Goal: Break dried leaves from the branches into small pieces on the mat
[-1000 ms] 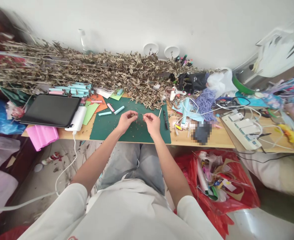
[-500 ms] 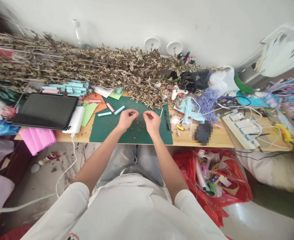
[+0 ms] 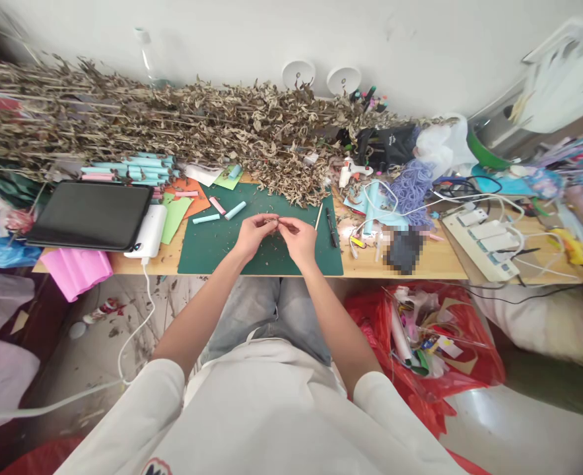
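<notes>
My left hand point(image 3: 255, 234) and my right hand point(image 3: 298, 237) meet fingertip to fingertip over the green cutting mat point(image 3: 206, 254). Both are closed in a pinch; what sits between the fingers is too small to make out, perhaps a bit of dry leaf. Dark crumbs lie scattered on the mat. Left of my hands rest two light blue paper rolls, one a blue roll point(image 3: 236, 210), and a pink paper roll point(image 3: 217, 205). To the right lie a thin wooden stick point(image 3: 318, 216) and a black pen point(image 3: 331, 227).
Dried leafy stalks point(image 3: 197, 125) run along the wall. A black tablet point(image 3: 90, 214) stands at the left beside a white power bank point(image 3: 148, 232). On the right are a glue gun point(image 3: 354, 171), purple yarn point(image 3: 412, 191) and a power strip point(image 3: 482, 244). A red bag point(image 3: 474, 359) hangs below.
My hands have come together, so that their fingertips now touch; before, a small gap separated them. The whole view has shifted slightly.
</notes>
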`<state>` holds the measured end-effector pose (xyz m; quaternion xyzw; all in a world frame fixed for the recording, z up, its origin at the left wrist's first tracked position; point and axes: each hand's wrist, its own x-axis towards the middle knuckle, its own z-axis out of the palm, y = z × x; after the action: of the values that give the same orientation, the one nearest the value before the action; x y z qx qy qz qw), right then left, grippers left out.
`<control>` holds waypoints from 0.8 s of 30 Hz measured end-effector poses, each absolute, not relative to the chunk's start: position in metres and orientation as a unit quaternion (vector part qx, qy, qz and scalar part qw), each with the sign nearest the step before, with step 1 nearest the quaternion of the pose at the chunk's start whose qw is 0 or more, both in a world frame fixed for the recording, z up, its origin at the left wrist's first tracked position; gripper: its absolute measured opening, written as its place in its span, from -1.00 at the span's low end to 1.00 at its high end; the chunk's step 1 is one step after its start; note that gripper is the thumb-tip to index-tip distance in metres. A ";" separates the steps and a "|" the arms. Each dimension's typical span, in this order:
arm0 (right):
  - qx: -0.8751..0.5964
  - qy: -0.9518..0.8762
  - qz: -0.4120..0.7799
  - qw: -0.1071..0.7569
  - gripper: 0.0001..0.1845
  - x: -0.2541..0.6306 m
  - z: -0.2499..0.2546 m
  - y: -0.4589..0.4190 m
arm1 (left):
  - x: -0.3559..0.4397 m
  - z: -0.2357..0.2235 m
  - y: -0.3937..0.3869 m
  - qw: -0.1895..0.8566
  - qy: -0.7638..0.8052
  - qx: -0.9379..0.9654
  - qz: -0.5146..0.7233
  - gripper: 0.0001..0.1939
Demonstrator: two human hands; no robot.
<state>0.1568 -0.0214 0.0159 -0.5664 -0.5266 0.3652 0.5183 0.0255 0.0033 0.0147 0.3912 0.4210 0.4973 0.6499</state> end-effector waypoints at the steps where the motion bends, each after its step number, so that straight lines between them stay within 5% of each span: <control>1: -0.569 -0.527 0.353 0.523 -0.78 0.156 0.017 -0.023 | 0.027 0.015 0.003 0.636 0.427 0.400 0.503 -0.67; 7: -0.575 -0.540 0.316 0.527 -0.80 0.153 0.022 -0.027 | 0.029 0.020 0.001 0.577 0.454 0.435 0.521 -0.78; 16: -0.521 -0.317 0.484 0.627 -0.79 0.139 0.012 -0.009 | 0.023 0.021 0.010 0.719 0.361 0.272 0.528 -0.79; 24: -0.527 -0.429 0.442 0.586 -0.71 0.149 0.006 -0.014 | 0.030 0.011 0.005 0.704 0.335 0.256 0.571 -0.75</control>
<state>0.1494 -0.0145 0.0062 -0.5273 -0.4291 0.4415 0.5856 0.0301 0.0048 0.0106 0.2562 0.3350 0.5714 0.7040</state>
